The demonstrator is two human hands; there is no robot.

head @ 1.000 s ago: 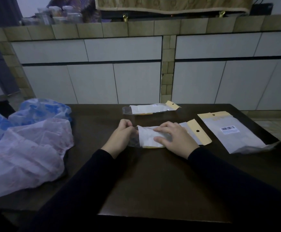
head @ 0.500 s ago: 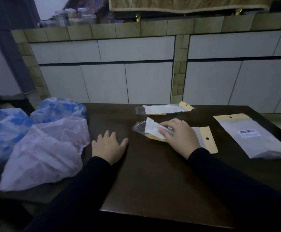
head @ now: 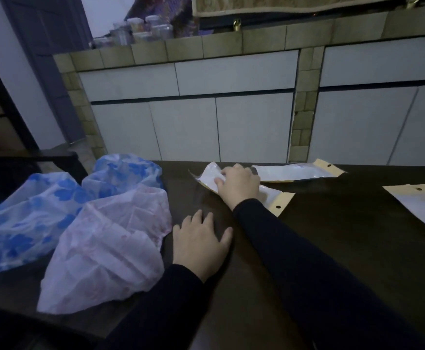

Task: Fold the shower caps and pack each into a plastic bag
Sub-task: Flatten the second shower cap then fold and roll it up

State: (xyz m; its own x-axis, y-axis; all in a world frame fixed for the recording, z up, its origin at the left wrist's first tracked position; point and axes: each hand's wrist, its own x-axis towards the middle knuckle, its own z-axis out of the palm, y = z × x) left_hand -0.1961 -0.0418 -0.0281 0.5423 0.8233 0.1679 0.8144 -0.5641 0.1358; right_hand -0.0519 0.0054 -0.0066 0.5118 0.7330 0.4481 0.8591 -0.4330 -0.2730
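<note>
— Head view, far left? Loose shower caps (head: 85, 223) heaped on the dark surface (head: 332, 248).
— Left hand (head: 201, 245)? Flat, fingers spread, holding nothing.
— Right hand (head: 238, 184)? Reaching across, fingers curled onto the packed plastic bag (head: 214, 176).

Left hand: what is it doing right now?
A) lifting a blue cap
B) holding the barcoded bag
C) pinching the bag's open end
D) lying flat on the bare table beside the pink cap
D: the left hand lies flat, fingers straight, on the table beside the pink shower cap, holding nothing.
</note>
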